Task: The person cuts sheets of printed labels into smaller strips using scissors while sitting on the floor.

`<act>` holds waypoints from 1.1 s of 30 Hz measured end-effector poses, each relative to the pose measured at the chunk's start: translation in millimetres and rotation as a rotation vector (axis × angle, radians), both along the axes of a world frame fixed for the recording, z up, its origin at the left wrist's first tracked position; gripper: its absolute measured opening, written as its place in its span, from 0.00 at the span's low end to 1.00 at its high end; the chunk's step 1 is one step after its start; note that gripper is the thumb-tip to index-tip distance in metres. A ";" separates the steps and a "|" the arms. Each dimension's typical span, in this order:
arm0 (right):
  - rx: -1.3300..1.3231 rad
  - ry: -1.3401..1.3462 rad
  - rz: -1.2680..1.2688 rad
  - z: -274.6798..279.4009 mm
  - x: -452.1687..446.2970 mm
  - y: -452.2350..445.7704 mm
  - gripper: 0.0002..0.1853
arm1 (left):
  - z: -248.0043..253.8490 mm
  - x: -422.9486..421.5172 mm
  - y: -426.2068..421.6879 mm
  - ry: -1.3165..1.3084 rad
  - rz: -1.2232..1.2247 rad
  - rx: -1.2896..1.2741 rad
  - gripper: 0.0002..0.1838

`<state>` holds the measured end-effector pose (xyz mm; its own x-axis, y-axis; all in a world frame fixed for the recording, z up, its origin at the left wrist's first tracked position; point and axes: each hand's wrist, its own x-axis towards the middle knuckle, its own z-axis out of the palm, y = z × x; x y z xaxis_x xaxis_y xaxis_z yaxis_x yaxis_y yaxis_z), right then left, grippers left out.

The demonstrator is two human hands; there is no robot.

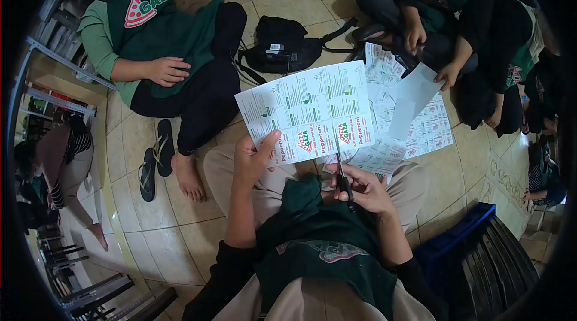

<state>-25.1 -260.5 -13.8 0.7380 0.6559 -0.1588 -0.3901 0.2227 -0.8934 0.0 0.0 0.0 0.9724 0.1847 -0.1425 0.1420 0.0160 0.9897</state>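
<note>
A white printed sheet of labels (306, 114), with "Pizza Gaza" and "Pepperoni" in red and green, is held up in front of me. My left hand (255, 156) pinches its lower left corner, thumb on the printed face. In my right hand (362, 187) is a pair of scissors (344, 181) with black handles. The blades point up at the sheet's lower edge, right of its middle. Whether they have cut into the paper is hard to make out. My dark green apron (300, 219) lies across my lap below both hands.
More printed sheets (428, 135) lie on the tiled floor ahead right, where a co-worker's hand (448, 75) holds a blank-sided sheet (415, 102). A black backpack (276, 45) lies ahead. Another person sits front left beside black flip-flops (155, 156). A blue-edged dark crate (481, 261) stands at my right.
</note>
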 end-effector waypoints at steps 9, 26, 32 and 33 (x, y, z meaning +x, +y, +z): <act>-0.081 -0.029 -0.035 -1.2 0.0 -1.7 0.30 | -0.8 1.3 -1.1 -0.011 -0.001 0.007 0.15; -0.082 -0.051 -0.104 -11.6 0.7 -4.7 0.29 | 0.3 -1.5 -7.7 -0.011 -0.082 -0.007 0.13; -0.085 -0.033 -0.117 -10.1 -0.6 -2.4 0.27 | -2.3 -1.7 -6.2 0.014 -0.104 -0.010 0.13; -0.084 -0.033 -0.117 -9.9 -0.8 -2.3 0.27 | -1.7 -1.7 -6.8 0.014 -0.104 -0.009 0.13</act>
